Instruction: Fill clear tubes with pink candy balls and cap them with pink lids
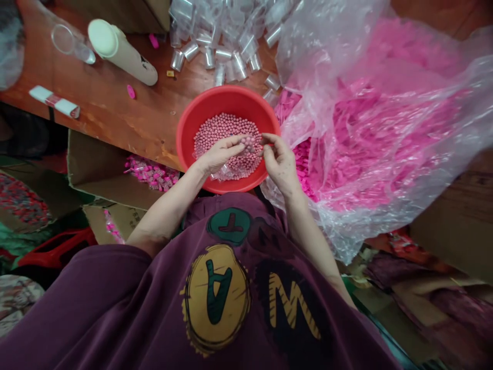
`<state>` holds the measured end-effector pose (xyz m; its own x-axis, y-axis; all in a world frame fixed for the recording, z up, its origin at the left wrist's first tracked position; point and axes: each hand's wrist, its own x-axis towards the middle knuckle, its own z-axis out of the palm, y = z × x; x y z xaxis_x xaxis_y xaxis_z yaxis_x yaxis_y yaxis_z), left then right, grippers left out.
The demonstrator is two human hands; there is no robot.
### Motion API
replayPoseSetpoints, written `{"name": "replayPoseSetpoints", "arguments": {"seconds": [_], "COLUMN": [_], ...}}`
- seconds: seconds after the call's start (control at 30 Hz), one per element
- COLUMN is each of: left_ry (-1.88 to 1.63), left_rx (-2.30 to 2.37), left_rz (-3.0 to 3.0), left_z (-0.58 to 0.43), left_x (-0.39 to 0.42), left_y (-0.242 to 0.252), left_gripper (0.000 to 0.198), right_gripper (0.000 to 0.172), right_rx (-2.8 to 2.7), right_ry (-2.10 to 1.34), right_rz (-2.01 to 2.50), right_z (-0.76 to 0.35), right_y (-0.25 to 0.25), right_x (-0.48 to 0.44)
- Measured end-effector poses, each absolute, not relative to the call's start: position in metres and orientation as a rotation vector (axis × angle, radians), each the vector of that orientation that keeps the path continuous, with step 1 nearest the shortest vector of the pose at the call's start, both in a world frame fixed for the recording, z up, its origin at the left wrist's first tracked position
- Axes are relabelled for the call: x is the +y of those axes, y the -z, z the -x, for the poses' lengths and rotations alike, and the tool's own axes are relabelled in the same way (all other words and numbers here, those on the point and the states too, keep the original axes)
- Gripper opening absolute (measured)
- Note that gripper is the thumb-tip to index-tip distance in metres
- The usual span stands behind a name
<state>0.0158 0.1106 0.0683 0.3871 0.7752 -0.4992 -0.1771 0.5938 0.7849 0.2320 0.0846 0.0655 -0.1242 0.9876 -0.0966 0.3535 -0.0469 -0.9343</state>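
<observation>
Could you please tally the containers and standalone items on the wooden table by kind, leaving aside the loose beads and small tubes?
Round red plastic bowl of pink beads: 1
Large clear plastic bag of pink pieces: 1
Cream cylindrical bottle: 1
Clear plastic cup: 1
Total: 4

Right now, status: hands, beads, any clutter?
Left hand pinching a small bead-filled tube over the red bowl. Right hand fingers meet it. Pink beads in bowl. Plastic bag crowds right side.
</observation>
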Motion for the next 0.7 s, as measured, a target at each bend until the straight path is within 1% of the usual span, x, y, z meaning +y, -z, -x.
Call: {"name": "replayPoseSetpoints", "arguments": {"seconds": [0.07, 0.17, 0.3, 0.43, 0.5, 0.6, 0.67, 0.7], "left_ry": [-0.69, -0.678, -0.607, -0.512, -0.497, -0.469, -0.483, -0.504], "left_rx": [0.978, 0.937, 0.887, 0.968, 1.005, 1.049, 1.109, 1.148], "left_rz": [-0.7, -0.685, -0.611, -0.571, -0.562, -0.555, -0.556, -0.557], "left_z": [-0.014, -0.008, 0.0, 0.001, -0.001, -0.004, -0.004, -0.004], "left_x": [0.11, 0.108, 0.102, 0.098, 0.096, 0.092, 0.088, 0.085], "left_y": [-0.078, -0.083, -0.086, -0.091, -0.09, -0.08, -0.07, -0.063], "left_gripper": [0.02, 0.014, 0.014, 0.013, 0.015, 0.028, 0.035, 0.035], "right_gripper": [0.043, 0.048, 0.039, 0.026, 0.023, 0.019, 0.014, 0.012], "right_rx": [-1.687, -1.908, -2.007, -1.925, -1.873, -1.753, -1.659, -1.626], "right_ry": [-1.156, -1.157, -1.265, -1.54, -1.684, -1.84, -1.88, -1.843], "right_rz": [1.364, 1.247, 1.189, 1.179, 1.184, 1.186, 1.232, 1.294], "right_z": [-0.232, -0.23, -0.226, -0.226, -0.227, -0.223, -0.215, -0.211], "right_y": [-0.073, -0.084, -0.096, -0.097, -0.092, -0.079, -0.069, -0.064], "right_x": [0.095, 0.101, 0.1, 0.101, 0.102, 0.101, 0.094, 0.089]}}
